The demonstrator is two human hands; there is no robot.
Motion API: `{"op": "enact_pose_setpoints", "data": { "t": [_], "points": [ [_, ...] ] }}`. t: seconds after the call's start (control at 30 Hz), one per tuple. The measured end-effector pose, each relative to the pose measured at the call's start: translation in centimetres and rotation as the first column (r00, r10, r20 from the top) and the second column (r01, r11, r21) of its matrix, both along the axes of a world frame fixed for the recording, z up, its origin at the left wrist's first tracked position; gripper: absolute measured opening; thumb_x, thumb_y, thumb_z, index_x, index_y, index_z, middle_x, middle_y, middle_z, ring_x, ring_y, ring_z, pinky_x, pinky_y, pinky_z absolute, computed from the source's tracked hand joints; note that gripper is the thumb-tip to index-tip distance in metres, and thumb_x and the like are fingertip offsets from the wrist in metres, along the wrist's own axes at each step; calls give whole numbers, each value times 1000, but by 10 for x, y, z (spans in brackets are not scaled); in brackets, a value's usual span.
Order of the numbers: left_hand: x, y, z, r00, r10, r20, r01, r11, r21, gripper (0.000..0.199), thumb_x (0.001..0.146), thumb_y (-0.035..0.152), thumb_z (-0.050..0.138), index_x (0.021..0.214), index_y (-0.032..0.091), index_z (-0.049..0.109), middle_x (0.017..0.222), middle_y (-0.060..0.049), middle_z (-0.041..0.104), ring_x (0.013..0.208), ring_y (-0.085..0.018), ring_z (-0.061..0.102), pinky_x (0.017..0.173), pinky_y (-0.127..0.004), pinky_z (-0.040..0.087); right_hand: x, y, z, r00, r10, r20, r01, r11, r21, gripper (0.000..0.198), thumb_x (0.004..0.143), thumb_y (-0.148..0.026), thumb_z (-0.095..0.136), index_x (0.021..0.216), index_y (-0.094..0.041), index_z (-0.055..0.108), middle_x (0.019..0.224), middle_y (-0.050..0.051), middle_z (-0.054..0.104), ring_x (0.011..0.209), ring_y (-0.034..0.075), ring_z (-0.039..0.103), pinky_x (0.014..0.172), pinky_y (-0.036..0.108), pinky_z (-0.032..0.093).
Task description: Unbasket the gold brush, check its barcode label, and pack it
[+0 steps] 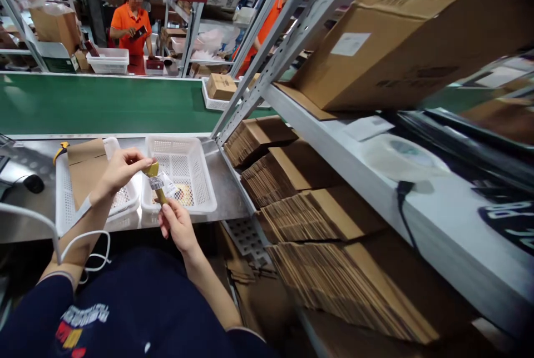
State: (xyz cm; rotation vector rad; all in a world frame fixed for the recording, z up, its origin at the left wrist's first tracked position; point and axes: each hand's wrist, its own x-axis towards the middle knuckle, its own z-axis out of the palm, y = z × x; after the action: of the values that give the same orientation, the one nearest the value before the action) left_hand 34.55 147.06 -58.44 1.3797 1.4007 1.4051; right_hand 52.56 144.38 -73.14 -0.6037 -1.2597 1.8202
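Note:
Between my two hands is a slim gold-coloured item (161,195) with a white barcode label; its exact kind I cannot make out. The fingertips of my left hand (120,168) pinch its upper end. My right hand (177,223) grips the lower end between thumb and fingers. Both hands are above the near edge of a white perforated basket (204,169), which has a small clear packet and a yellowish patterned piece inside. To its left stands a second white basket (62,202) with a flat piece of brown cardboard (85,166) in it.
Beyond the metal bench runs a green conveyor belt (104,105), carrying a basket with a brown box (221,86). Folded cartons (300,213) fill the rack on my right, below a shelf with a large box (375,52). A white cable (58,235) crosses my left forearm. Across the belt stands a person in orange (129,33).

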Motion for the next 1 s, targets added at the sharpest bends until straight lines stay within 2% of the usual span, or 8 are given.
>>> {"op": "enact_pose_setpoints", "data": {
  "t": [0.33,0.43,0.5,0.6,0.73,0.8,0.87,1.0],
  "points": [
    [-7,-7,-10,991,-101,90,111,988,-107,41,65,47,84,56,13,63,58,-1,50,60,-10,40,60,-25,29,-15,0,-18,993,-92,-73,97,994,59,59,94,-75,64,107,-18,62,59,-10,43,38,3,30,35,18,26],
    [-6,-14,-10,980,-163,114,175,979,-103,39,73,47,79,62,12,69,62,-3,56,63,-12,46,62,-26,33,-21,1,-32,983,-158,-98,171,974,150,56,97,-73,61,109,-19,62,60,-8,45,39,5,33,36,19,30],
    [-3,-19,-11,977,-188,104,198,976,-95,42,81,52,73,75,10,77,69,-8,66,70,-17,57,64,-26,37,-24,3,-43,956,-268,-121,292,917,271,49,101,-66,59,110,-18,64,60,-7,47,40,7,38,38,20,34],
    [0,-28,-11,982,-183,-41,183,983,-10,48,92,55,63,89,11,81,79,-12,74,79,-21,63,66,-28,41,-25,8,-54,862,-472,-185,495,707,505,32,109,-44,54,121,-19,68,67,-3,55,46,9,45,45,22,43],
    [7,-42,-14,967,-125,-222,161,975,151,41,100,49,62,91,14,80,78,-9,74,73,-18,58,66,-28,43,-16,13,-51,655,-686,-316,603,223,766,34,108,-21,49,138,-20,66,77,1,64,60,14,59,60,28,57],
    [11,-48,-18,973,-119,-196,160,966,206,35,97,48,69,93,15,79,75,-6,71,71,-17,60,65,-27,45,-11,14,-45,579,-729,-365,569,42,821,37,107,-18,50,142,-18,64,87,5,69,70,16,65,64,30,60],
    [15,-52,-23,983,-140,-121,164,961,222,32,94,47,76,94,15,79,75,-5,69,67,-15,61,64,-26,47,-7,15,-39,549,-739,-391,540,-44,841,39,107,-18,51,144,-17,62,95,9,72,77,18,67,64,29,61],
    [14,-56,-29,979,-202,-14,201,961,191,29,98,43,74,93,15,78,69,-3,65,61,-13,57,64,-25,47,-7,16,-36,519,-739,-429,527,-118,842,43,106,-16,51,148,-18,59,93,9,70,76,17,67,63,28,60]
  ]
}}
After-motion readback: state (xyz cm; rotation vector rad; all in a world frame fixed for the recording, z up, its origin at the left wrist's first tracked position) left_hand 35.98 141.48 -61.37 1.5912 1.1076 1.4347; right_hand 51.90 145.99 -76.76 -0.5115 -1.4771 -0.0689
